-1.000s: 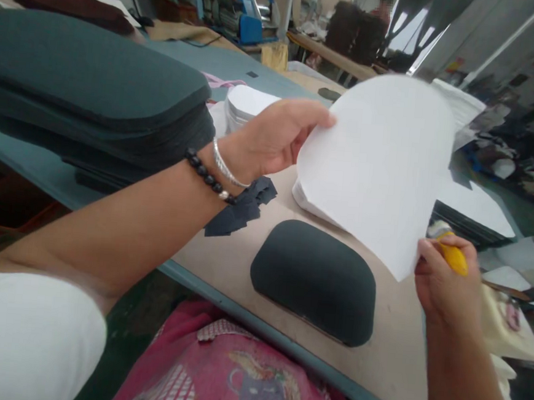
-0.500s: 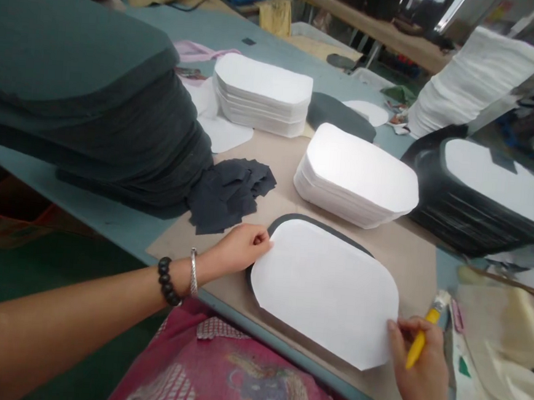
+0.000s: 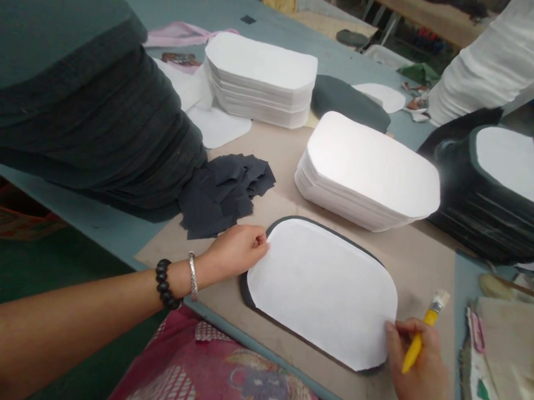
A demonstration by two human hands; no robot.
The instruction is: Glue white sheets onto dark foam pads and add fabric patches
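Observation:
A white rounded sheet (image 3: 322, 290) lies over a dark piece of similar shape (image 3: 251, 296), whose edge shows along the far side, the left end and the near right corner. My left hand (image 3: 239, 250) pinches the sheet's left end between thumb and fingers. At the right end, my right hand (image 3: 418, 360) holds the sheet's edge at its fingertips. A yellow-handled brush (image 3: 415, 350) with pale bristles is also gripped in that hand, bristles pointing up and away.
Brown board (image 3: 432, 268) covers this part of the blue-green table. Dark cut patches (image 3: 226, 190) lie beside a tall dark stack (image 3: 93, 118). Two white stacks (image 3: 374, 165) (image 3: 261, 70) stand behind; another dark stack (image 3: 511, 201) topped with white is at right.
The white sheet's right end has come down onto the dark piece, whose near right corner now shows. Both hands keep their grip. The view has shifted slightly closer.

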